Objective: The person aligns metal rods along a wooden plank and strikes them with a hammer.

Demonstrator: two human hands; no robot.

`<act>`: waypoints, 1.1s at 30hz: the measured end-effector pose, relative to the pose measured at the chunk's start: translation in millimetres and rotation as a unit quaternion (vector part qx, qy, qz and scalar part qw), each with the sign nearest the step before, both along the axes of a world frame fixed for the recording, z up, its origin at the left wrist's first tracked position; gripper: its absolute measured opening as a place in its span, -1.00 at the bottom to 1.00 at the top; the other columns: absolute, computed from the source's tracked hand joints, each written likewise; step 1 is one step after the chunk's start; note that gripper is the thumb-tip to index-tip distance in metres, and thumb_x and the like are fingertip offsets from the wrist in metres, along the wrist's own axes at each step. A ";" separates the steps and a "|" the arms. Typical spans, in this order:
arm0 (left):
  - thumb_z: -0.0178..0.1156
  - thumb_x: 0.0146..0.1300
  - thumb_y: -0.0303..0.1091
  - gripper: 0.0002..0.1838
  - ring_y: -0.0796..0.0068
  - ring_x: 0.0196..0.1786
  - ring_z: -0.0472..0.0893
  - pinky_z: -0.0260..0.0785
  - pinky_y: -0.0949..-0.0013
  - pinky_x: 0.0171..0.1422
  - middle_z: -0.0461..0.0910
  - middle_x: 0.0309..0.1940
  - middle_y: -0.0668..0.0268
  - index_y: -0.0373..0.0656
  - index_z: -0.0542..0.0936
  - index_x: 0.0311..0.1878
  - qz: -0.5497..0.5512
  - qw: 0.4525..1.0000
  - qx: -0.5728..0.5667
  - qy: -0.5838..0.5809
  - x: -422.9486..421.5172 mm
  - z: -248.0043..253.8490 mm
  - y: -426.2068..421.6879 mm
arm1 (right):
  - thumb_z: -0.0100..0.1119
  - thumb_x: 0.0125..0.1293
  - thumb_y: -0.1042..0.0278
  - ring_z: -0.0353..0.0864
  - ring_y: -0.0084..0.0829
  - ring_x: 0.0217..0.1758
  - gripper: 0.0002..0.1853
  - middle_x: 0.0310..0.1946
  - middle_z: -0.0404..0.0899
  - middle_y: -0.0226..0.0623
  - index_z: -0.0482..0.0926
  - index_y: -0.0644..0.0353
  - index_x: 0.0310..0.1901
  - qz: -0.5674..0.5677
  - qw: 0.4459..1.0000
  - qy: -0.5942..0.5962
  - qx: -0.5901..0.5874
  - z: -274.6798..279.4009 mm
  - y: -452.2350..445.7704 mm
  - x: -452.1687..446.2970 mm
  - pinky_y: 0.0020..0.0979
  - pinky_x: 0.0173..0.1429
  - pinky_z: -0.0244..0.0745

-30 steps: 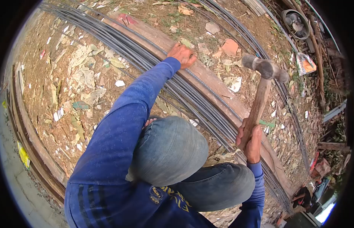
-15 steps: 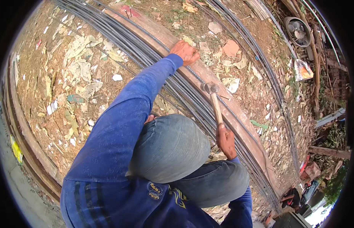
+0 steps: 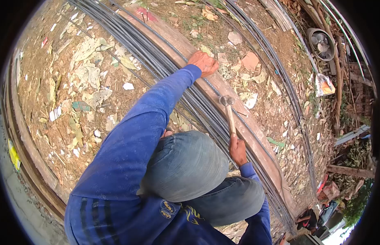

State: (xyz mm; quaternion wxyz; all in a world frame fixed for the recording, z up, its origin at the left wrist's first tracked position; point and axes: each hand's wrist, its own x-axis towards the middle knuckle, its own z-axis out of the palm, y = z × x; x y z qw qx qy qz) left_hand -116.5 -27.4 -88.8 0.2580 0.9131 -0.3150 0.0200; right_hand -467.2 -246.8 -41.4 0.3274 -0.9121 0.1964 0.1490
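My left hand is closed on a thin ribbed steel bar lying along a wooden plank. In my right hand is the wooden handle of a hammer, whose head is low over the bar and plank. Whether the head touches the bar I cannot tell. Nails stick up from the plank near its far, red-marked end. A bundle of steel bars runs beside the plank, on the side nearer my knees.
More long bars curve across the ground on the right. A round metal container and a printed bag lie at the upper right. Wooden boards run along the left edge. Dry leaves and white fragments litter the ground.
The hammer has come down from a raised position on the right to low over the bar, with my right hand moving left. My left hand keeps its hold on the bar.
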 end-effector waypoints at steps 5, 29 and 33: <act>0.06 0.40 0.02 -0.47 -0.07 -0.31 0.72 0.52 -0.01 0.13 0.67 -0.53 -0.07 -0.16 0.72 -0.53 0.012 1.000 0.001 -0.014 11.3 -2.4 1.3 | -0.30 0.63 -0.37 0.41 -0.51 -0.67 -0.21 -0.75 0.34 -0.40 0.48 0.20 -0.51 -0.088 0.971 0.082 0.209 107.4 28.5 45.2 -0.39 -0.59 0.23; 0.15 0.31 0.04 -0.62 0.03 -0.33 0.67 0.48 0.02 -0.01 0.66 -0.50 0.14 -0.02 0.67 -0.46 0.000 0.998 -0.027 -0.059 19.5 -27.0 -2.9 | -0.05 0.52 -0.46 0.42 -0.54 -0.58 -0.27 -0.63 0.38 -0.45 0.53 0.19 -0.36 0.100 0.964 0.074 0.237 218.2 123.0 236.3 -0.41 -0.46 0.38; 0.10 0.39 0.01 -0.56 -0.17 -0.21 0.71 0.56 -0.13 0.06 0.72 -0.37 -0.06 -0.11 0.79 -0.34 0.026 0.999 0.003 -0.018 13.4 -9.7 -7.2 | -0.06 0.57 -0.38 0.34 -0.64 -0.64 -0.33 -0.64 0.31 -0.54 0.45 0.18 -0.36 0.019 0.969 -0.171 0.177 278.1 40.0 144.4 -0.49 -0.55 0.22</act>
